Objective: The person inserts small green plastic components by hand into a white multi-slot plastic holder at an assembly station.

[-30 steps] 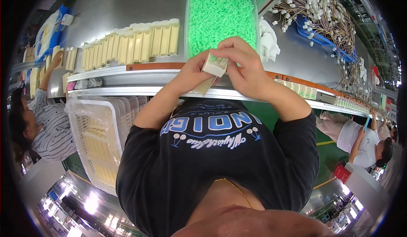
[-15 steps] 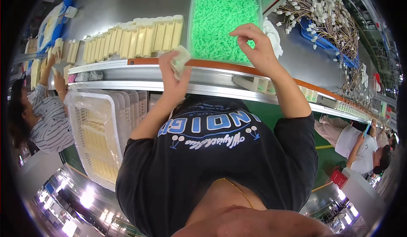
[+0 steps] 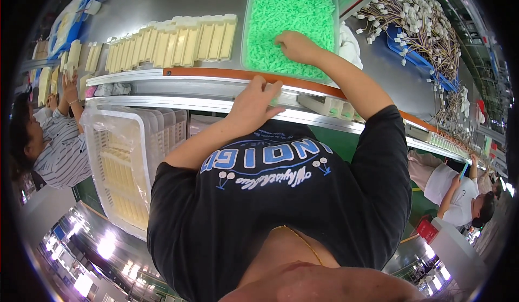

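My left hand (image 3: 254,103) is at the metal rail (image 3: 181,88) along the table's front edge. Its fingers and thumb close around a pale cream-green plastic part (image 3: 275,92), mostly hidden by the hand. My right hand (image 3: 297,47) reaches into a clear tub (image 3: 245,48) full of small green plastic pieces (image 3: 294,5). Its fingers are curled down among them, and whatever they pinch is hidden. Several similar pale parts (image 3: 334,106) with green inside sit in the rail channel to the right of my left hand.
Cream plastic housings (image 3: 186,42) stand in a row left of the tub. A plastic-lined white crate (image 3: 146,156) holds more at lower left. Bundled wires with white connectors (image 3: 421,21) lie at right with a blue tray (image 3: 405,51). Co-workers (image 3: 59,151) are on both sides.
My left hand has moved right and down to the rail with the pale part. My right hand has gone from above the tub's right side into the green pieces.
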The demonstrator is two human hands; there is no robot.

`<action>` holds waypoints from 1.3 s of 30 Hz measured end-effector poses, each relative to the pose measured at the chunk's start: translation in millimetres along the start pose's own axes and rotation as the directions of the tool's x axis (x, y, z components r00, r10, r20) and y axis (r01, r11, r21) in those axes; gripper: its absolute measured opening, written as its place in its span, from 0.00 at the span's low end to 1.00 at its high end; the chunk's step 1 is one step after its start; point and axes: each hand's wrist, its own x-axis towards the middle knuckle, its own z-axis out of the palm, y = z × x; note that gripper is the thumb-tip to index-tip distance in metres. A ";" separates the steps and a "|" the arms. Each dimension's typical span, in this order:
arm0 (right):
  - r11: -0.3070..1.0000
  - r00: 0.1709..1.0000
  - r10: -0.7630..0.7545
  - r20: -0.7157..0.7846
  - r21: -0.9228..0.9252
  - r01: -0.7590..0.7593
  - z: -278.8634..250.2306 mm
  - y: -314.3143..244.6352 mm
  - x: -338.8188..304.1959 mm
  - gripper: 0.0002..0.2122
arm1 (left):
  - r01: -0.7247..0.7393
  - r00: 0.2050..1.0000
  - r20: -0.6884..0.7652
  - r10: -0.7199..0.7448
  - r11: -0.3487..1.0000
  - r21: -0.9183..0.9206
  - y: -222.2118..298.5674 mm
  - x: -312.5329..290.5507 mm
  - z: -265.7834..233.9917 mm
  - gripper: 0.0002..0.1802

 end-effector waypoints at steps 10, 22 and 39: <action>0.986 0.989 -0.073 0.126 0.157 0.053 2.9 6.7 10.7 0.08 | 0.055 0.976 0.217 -0.035 0.994 -0.090 -25.5 18.7 -52.8 0.26; 0.969 0.988 0.149 0.035 0.194 -0.153 -13.3 -11.8 0.8 0.10 | 0.246 0.969 -0.142 -0.204 0.720 0.649 -238.6 87.3 -108.9 0.19; 0.997 0.984 0.061 0.165 -0.059 -0.052 -3.6 27.1 -4.6 0.11 | -0.208 0.900 -0.267 -0.345 0.200 -0.957 -107.6 71.8 -107.3 0.20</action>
